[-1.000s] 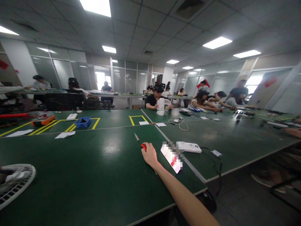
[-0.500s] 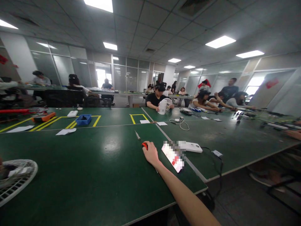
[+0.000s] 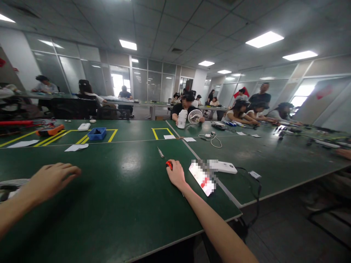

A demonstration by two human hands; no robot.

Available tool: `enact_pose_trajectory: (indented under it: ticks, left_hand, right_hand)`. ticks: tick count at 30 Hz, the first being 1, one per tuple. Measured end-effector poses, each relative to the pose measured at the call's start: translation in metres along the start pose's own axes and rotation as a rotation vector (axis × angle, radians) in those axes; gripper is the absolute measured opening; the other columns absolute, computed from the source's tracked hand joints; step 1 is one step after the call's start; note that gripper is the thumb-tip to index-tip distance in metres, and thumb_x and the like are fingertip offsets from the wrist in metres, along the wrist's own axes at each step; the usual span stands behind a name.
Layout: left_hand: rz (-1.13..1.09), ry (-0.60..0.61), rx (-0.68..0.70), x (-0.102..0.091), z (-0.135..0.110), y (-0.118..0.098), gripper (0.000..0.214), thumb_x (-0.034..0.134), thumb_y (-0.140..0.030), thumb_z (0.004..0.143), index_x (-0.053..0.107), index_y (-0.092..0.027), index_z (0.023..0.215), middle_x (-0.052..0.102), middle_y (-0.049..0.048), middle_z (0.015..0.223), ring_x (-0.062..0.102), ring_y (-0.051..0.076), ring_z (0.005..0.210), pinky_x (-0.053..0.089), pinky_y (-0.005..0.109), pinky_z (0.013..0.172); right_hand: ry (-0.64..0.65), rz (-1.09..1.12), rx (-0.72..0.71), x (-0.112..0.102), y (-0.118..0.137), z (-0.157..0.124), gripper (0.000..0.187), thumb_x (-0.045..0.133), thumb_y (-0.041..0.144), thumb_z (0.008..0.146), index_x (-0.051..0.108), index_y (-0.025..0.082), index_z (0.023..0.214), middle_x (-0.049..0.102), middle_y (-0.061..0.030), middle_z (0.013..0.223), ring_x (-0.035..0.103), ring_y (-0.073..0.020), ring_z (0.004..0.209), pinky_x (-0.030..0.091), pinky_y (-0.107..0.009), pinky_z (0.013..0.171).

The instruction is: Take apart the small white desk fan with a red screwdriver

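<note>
My right hand (image 3: 176, 174) rests on the green table (image 3: 117, 204), fingers curled round the red-and-black handle of a screwdriver (image 3: 165, 159) whose metal shaft points away from me. My left hand (image 3: 51, 179) hovers above the table at the left, fingers loosely apart and holding nothing. Just behind that hand, at the left edge, lies a white fan grille (image 3: 11, 184), mostly hidden. A phone (image 3: 202, 179) lies right of my right hand, beside a white power bank (image 3: 223, 167) with a black cable.
Further back are a blue bin (image 3: 96, 133), white paper (image 3: 76, 147), yellow floor-tape marks and an orange tool (image 3: 51, 130). Several people sit at the far tables; one handles a small white fan (image 3: 194, 117). The table edge drops off at the right.
My left hand has come into view from the left, above the table near the fan grille. My right hand stays on the screwdriver handle. The camera has tilted down slightly.
</note>
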State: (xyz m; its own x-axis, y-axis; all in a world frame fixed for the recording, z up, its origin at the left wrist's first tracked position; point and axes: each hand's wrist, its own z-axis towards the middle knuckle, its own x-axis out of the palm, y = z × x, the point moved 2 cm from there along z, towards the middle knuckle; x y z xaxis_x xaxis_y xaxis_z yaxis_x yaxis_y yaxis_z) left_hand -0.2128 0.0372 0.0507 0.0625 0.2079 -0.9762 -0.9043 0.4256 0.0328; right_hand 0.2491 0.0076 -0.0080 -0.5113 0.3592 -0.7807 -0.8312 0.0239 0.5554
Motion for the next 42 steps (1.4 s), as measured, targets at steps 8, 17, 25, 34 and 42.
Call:
enact_pose_trajectory:
  ticks: [8, 17, 25, 34, 42]
  left_hand:
    - [-0.175, -0.079, 0.161, 0.042, 0.052, -0.153, 0.034, 0.042, -0.033, 0.096, 0.074, -0.025, 0.103, 0.076, 0.0069, 0.108, 0.065, 0.027, 0.107, 0.046, 0.045, 0.096]
    - [-0.369, -0.108, 0.214, 0.084, 0.07, -0.237, 0.059, 0.043, -0.054, 0.099, 0.052, -0.022, 0.148, 0.058, 0.0113, 0.148, 0.045, 0.031, 0.143, 0.038, 0.053, 0.116]
    - [-0.379, 0.071, 0.223, 0.098, 0.063, -0.235, 0.075, 0.032, -0.07, 0.098, 0.039, -0.023, 0.156, 0.041, 0.0103, 0.161, 0.028, 0.032, 0.155, 0.021, 0.056, 0.126]
    - [-0.373, 0.118, 0.209, 0.089, 0.062, -0.239, 0.074, 0.032, -0.068, 0.099, 0.041, -0.022, 0.155, 0.037, 0.0098, 0.163, 0.026, 0.032, 0.155, 0.018, 0.055, 0.127]
    - [-0.354, 0.047, 0.219, 0.097, 0.064, -0.237, 0.067, 0.036, -0.068, 0.098, 0.047, -0.029, 0.152, 0.032, 0.0102, 0.166, 0.024, 0.034, 0.156, 0.022, 0.059, 0.125]
  right_hand:
    - [-0.002, 0.011, -0.009, 0.0, -0.001, -0.002, 0.042, 0.05, 0.02, 0.092, 0.058, 0.02, 0.132, 0.062, -0.0121, 0.124, 0.06, -0.0242, 0.113, 0.044, -0.035, 0.098]
    - [0.021, 0.049, -0.037, 0.002, -0.007, -0.001, 0.038, 0.056, 0.02, 0.088, 0.062, 0.023, 0.126, 0.062, -0.0087, 0.12, 0.062, -0.0215, 0.106, 0.045, -0.034, 0.096]
    - [0.009, 0.025, -0.059, 0.001, -0.003, -0.002, 0.037, 0.057, 0.019, 0.088, 0.063, 0.021, 0.125, 0.063, -0.0098, 0.12, 0.061, -0.0231, 0.109, 0.044, -0.034, 0.096]
    - [0.023, -0.028, -0.046, -0.003, -0.001, -0.001, 0.037, 0.056, 0.02, 0.089, 0.063, 0.022, 0.125, 0.064, -0.0109, 0.12, 0.059, -0.0257, 0.111, 0.044, -0.036, 0.096]
    - [-0.172, -0.108, -0.205, 0.0, 0.018, -0.009, 0.046, 0.057, 0.022, 0.089, 0.06, 0.016, 0.134, 0.06, -0.0173, 0.128, 0.053, -0.0333, 0.122, 0.043, -0.048, 0.103]
